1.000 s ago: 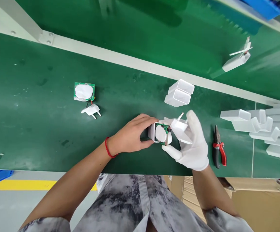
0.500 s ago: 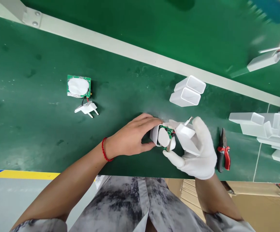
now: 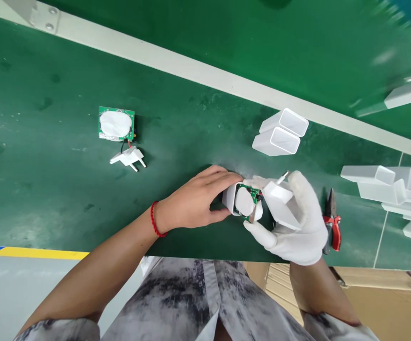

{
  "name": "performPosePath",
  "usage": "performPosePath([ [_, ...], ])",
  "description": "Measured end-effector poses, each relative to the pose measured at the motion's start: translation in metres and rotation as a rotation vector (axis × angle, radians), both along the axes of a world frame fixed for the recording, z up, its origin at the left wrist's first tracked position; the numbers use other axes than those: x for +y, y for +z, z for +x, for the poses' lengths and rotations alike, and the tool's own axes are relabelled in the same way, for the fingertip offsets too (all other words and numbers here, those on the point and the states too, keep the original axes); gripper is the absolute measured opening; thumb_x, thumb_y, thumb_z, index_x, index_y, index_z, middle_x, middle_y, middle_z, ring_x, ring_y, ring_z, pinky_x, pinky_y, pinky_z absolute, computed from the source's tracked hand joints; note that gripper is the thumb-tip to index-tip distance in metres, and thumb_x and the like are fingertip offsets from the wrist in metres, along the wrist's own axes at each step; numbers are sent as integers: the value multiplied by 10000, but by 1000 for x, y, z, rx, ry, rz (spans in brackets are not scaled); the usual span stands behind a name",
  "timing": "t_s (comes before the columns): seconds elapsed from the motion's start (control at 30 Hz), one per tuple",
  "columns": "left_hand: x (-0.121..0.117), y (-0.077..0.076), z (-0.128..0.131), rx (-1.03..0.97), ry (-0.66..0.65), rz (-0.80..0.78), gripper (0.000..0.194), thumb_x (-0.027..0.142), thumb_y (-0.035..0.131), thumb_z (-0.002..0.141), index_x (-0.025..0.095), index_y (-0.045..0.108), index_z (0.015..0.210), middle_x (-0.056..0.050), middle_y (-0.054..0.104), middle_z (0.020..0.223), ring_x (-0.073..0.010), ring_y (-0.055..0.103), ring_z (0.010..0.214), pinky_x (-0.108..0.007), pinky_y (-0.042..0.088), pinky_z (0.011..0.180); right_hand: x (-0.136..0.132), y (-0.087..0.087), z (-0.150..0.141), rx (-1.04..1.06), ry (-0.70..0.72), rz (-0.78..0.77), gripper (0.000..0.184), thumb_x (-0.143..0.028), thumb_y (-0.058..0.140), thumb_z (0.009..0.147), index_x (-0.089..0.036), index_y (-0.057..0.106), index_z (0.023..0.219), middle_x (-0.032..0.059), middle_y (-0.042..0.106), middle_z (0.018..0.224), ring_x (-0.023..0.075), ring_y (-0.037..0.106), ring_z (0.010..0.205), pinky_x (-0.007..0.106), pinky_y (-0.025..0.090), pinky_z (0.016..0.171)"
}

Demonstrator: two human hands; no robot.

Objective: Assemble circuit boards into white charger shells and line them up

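Bare left hand [image 3: 203, 198]: fingers and thumb, parted to its width, clasp a white casing [image 3: 228, 197] over the bench. Gloved right hand [image 3: 298, 229]: thumb and finger pinch the edges of a circuit board [image 3: 254, 192], partly inside the casing's mouth; a plug piece [image 3: 279, 193] rests against the palm. Best kept square to the mouth, unforced. Beyond: pliers [image 3: 331, 219].

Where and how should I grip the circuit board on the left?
Pinch the circuit board probably by its left edge, coming from the left: a white pad covers most of its top, and wires lead from its near side to the plug.
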State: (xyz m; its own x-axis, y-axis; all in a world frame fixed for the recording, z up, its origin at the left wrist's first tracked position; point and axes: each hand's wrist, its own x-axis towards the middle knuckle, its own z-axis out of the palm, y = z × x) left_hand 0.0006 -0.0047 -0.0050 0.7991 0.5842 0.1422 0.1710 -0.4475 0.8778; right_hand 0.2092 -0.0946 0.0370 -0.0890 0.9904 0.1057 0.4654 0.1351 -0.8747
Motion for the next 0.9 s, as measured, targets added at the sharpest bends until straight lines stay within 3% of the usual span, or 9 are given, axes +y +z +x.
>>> performPosePath([
  [0.27,-1,0,0,0,7,-8,509,165,652,849,159,500,1335,-137,637,1278,-284,548,1243,-448,526,1043,1,-2,-1,34,0,-10,995,-153,773,766,-481,257,1551,-51,609,1414,186,629,1257,392,494,1122],
  [0.5,0,1,0,7,4,-30,512,179,662,845,179,507,1333,-124,636,1276,-284,544,1247,-439,520,1049,-3,-6,1,-53,-26,-63,925,-286,762,804,-453,260,1563,14,593,1429,301,621,1265,547,482,1131],
  [0.67,-1,1,0,7,7,-33,522,167,662,847,187,498,1342,-122,636,1280,-280,544,1249,-442,514,1056,0,-1,1,-20,13,27,979,-191,786,762,-421,271,1562,13,613,1412,273,643,1238,500,522,1093],
  [0.9,0,1,0,5,-4,-39,500,175,653,851,177,502,1327,-125,636,1278,-283,541,1235,-451,516,1044,1,-4,1,-52,11,-51,947,-254,757,798,-446,236,1565,25,597,1423,299,634,1245,541,505,1104],
])
